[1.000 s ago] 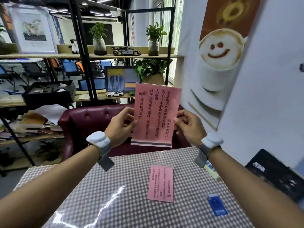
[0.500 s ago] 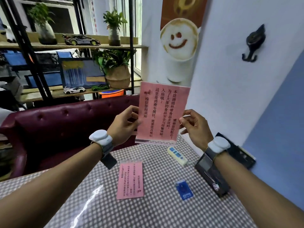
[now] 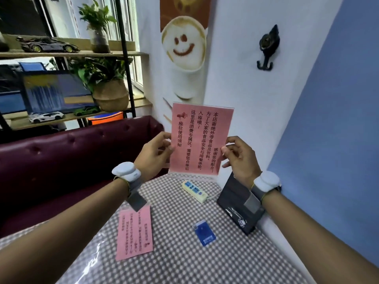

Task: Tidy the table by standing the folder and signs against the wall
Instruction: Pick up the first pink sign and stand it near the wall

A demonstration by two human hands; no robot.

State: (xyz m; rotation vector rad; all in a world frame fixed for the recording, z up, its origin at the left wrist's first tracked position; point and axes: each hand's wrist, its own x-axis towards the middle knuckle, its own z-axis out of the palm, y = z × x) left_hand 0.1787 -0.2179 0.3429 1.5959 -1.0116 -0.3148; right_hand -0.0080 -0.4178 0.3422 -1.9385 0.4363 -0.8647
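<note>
A pink sign (image 3: 200, 138) in a clear stand is held upright above the far end of the checked table (image 3: 180, 261), close to the white wall (image 3: 246, 103). My left hand (image 3: 154, 155) pinches its left edge and my right hand (image 3: 240, 156) pinches its right edge. A second pink sign (image 3: 134, 232) lies flat on the table near my left forearm. The black folder (image 3: 235, 203) leans upright against the wall under my right wrist, partly hidden by it.
A cream power strip (image 3: 193, 190) lies at the table's far end below the held sign. A small blue card (image 3: 205, 235) lies mid-table. A dark red sofa (image 3: 71, 156) stands beyond the table. A black hook (image 3: 267, 48) hangs on the wall.
The view has swung right toward the wall. Both hands have carried the pink sign to the right, closer to the wall and the table's far corner. The folder now shows leaning there.
</note>
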